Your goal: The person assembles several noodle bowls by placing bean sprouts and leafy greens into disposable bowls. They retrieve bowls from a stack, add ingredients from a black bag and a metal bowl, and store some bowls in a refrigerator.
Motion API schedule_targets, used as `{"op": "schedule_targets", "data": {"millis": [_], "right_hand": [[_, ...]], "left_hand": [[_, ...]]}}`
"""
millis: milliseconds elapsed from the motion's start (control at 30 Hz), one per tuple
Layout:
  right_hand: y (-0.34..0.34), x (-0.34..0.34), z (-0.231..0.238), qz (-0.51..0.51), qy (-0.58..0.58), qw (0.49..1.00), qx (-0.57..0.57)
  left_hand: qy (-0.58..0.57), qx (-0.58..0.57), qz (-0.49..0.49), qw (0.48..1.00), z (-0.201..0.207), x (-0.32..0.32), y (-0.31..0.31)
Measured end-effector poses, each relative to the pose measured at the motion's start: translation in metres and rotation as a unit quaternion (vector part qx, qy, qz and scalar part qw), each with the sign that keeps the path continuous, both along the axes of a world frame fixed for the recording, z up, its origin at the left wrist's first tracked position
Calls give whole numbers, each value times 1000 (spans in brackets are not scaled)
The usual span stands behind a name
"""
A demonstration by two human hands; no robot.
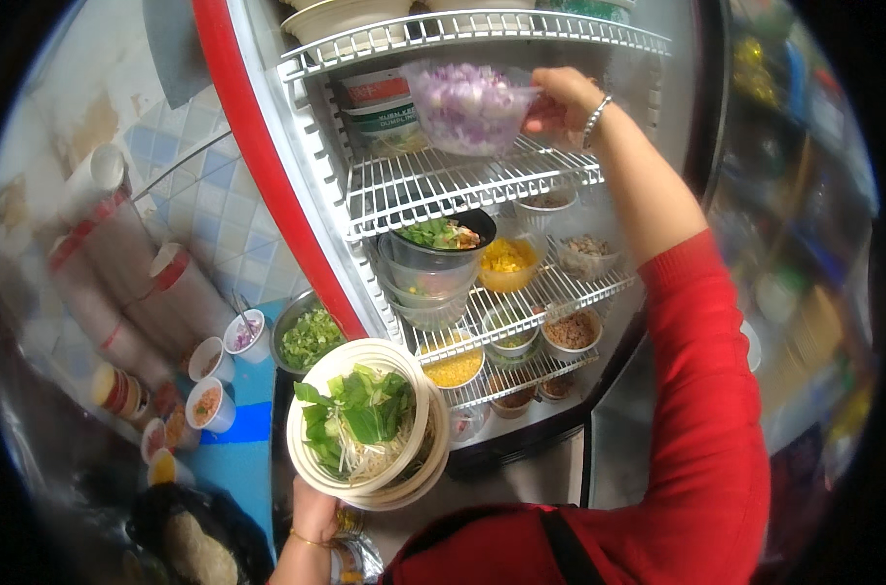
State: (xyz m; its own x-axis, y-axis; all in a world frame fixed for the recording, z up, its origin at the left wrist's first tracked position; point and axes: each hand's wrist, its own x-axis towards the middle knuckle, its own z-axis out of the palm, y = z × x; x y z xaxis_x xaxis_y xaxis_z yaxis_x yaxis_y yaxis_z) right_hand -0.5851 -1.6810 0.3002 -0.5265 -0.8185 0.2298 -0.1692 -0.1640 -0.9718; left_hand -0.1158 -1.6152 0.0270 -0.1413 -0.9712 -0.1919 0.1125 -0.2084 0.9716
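Out in front of the fridge, my left hand (pixel 313 509) supports a stack of cream bowls (pixel 441 429) from beneath, most of its fingers hidden under them. Cut leafy greens (pixel 350 409) and bean sprouts (pixel 385 453) fill the top bowl. My right hand (pixel 563 102) reaches into the open fridge, its fingers closed on the right rim of a clear plastic tub (pixel 462 136). Chopped red onion (pixel 472 80) heaps up inside that tub, which is just above a white wire shelf (pixel 394 185); whether it touches the wires I cannot tell.
Lower shelves hold a black-rimmed tub (pixel 482 229) of greens, a tub of yellow pieces (pixel 507 263) and several other tubs. The fridge's red edge (pixel 258 146) runs down the left. Beside it, a metal bowl (pixel 307 336) and several white cups (pixel 212 405) stand near a blue surface (pixel 253 478).
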Motion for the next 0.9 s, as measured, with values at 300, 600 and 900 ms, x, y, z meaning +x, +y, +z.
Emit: {"op": "schedule_targets", "data": {"millis": [300, 600, 900], "right_hand": [[83, 3, -32, 33, 49, 998, -24], [138, 5, -164, 193, 166, 964, -69], [167, 18, -203, 40, 222, 974, -22]], "left_hand": [[50, -23, -8, 998, -6, 9, -6], [45, -60, -63, 995, -2, 12, -16], [-8, -95, -192, 977, 120, -19, -62]]}}
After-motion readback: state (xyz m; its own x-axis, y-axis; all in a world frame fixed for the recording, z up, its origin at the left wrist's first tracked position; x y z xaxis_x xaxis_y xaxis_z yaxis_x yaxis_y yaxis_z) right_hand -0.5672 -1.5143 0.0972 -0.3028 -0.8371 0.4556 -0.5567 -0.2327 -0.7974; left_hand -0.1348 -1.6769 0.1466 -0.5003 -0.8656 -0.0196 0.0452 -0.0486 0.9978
